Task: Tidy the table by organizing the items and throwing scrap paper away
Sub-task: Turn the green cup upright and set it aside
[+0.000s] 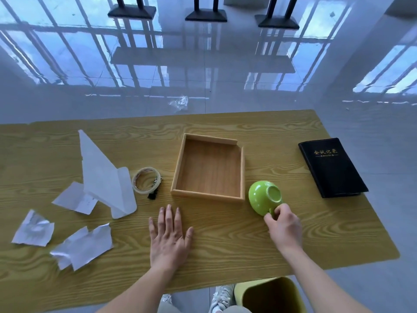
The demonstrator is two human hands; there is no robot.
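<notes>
A: The bin (270,297) waits under the table (225,256) edge; the left hand (169,236) lies flat, fingers spread, holding nothing; scrap paper (81,247) sits to its left.

B: And the right hand (283,224)?

A: It's pinching the handle of the green cup (264,196), which is tipped base-up just beside the tray (206,196); I'd roll the wrist slowly, right it, and keep clear of the tray's wall.

Tray (207,195) mid-desk (225,245). Tape roll (143,190) just left of it, paper scraps (82,247) further left. Cup (261,195) tipped, just beside tray's near right corner. Notebook (332,168) far right. Bin (270,297) on floor (203,75) under desk's near edge.
</notes>
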